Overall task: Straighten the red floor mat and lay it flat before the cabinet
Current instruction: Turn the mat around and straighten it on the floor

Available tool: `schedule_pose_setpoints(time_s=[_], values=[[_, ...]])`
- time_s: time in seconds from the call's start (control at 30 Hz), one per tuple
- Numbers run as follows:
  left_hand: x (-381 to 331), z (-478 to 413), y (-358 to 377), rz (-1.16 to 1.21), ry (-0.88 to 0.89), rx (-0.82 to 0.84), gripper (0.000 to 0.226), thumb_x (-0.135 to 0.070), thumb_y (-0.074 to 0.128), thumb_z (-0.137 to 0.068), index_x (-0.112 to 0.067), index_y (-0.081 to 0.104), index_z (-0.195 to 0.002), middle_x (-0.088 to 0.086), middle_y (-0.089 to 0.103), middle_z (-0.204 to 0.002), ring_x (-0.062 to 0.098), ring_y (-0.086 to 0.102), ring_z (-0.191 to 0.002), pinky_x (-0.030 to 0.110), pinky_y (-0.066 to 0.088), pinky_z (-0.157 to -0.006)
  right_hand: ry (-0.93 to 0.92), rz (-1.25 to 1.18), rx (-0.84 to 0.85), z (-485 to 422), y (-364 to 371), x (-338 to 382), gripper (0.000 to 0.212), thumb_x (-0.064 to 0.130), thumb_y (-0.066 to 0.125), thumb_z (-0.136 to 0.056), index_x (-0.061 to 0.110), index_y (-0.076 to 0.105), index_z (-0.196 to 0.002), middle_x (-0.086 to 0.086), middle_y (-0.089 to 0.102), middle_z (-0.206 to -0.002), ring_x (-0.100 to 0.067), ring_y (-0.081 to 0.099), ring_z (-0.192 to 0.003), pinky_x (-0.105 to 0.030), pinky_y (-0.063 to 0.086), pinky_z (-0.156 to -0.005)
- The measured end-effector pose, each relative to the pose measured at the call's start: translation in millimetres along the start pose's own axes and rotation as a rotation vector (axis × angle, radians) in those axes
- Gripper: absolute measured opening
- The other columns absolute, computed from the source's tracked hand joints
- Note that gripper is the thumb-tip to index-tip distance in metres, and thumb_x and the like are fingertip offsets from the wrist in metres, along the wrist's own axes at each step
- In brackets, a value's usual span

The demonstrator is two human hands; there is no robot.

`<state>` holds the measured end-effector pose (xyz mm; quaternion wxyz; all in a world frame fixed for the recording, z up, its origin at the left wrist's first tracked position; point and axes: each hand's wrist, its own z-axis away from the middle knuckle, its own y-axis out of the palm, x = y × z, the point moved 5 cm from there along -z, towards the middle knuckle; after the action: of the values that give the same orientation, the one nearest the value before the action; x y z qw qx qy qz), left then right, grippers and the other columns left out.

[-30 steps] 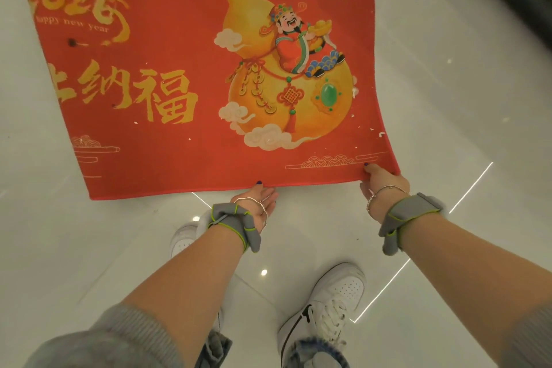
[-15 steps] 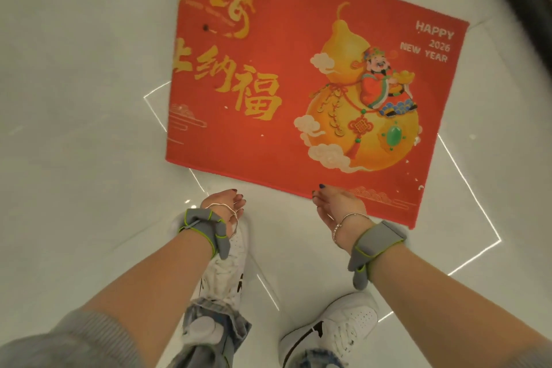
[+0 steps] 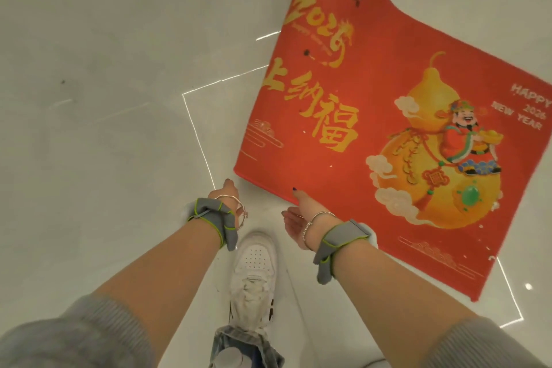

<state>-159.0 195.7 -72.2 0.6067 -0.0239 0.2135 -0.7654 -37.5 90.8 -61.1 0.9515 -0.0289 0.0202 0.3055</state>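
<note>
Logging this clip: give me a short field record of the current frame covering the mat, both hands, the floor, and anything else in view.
mat: red floor mat with gold gourd print and "HAPPY 2026 NEW YEAR", lying skewed to the tile lines, far end curled
left hand: near the mat's near-left corner, contact unclear, grey wrist strap
right hand: thumb on the mat's near edge, palm open, bracelet and grey strap
floor: glossy white tiles with bright joint lines
other: white sneaker between the forearms
cabinet: not in view
</note>
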Motion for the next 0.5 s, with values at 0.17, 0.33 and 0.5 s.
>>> schedule_pose_setpoints(time_s=[0.17, 0.33, 0.5], values=[[-10, -17, 7, 0.004, -0.013, 0.148, 0.054, -0.042, 0.036, -0.097, -0.005, 0.054, -0.132, 0.008, 0.049, -0.144, 0.018, 0.054, -0.105, 0.03, 0.045, -0.089, 0.045, -0.09, 0.038, -25, 40, -6, 0.045, 0.053, 0.057, -0.083, 0.012, 0.043, -0.07, -0.002, 0.039, -0.064, -0.009, 0.031, -0.05, -0.016, 0.03, -0.049], [-16, -7, 15, 0.055, -0.028, 0.223, 0.046, -0.035, 0.04, -0.098, -0.006, 0.054, -0.131, 0.007, 0.054, -0.14, 0.019, 0.051, -0.127, 0.028, 0.039, -0.093, 0.047, -0.308, -0.006, -32, 53, -1, 0.044, 0.042, 0.055, -0.09, 0.012, 0.04, -0.063, 0.001, 0.041, -0.063, -0.006, 0.036, -0.052, -0.015, 0.031, -0.048], [-28, 11, 20, 0.26, -0.093, 0.282, 0.041, -0.03, 0.032, -0.101, -0.007, 0.054, -0.126, 0.009, 0.048, -0.145, 0.019, 0.045, -0.135, 0.028, 0.034, -0.109, -0.005, -0.671, 0.073, -16, 61, -5, 0.013, 0.022, 0.058, -0.092, 0.009, 0.054, -0.095, 0.002, 0.057, -0.083, -0.015, 0.062, -0.097, -0.022, 0.048, -0.077]])
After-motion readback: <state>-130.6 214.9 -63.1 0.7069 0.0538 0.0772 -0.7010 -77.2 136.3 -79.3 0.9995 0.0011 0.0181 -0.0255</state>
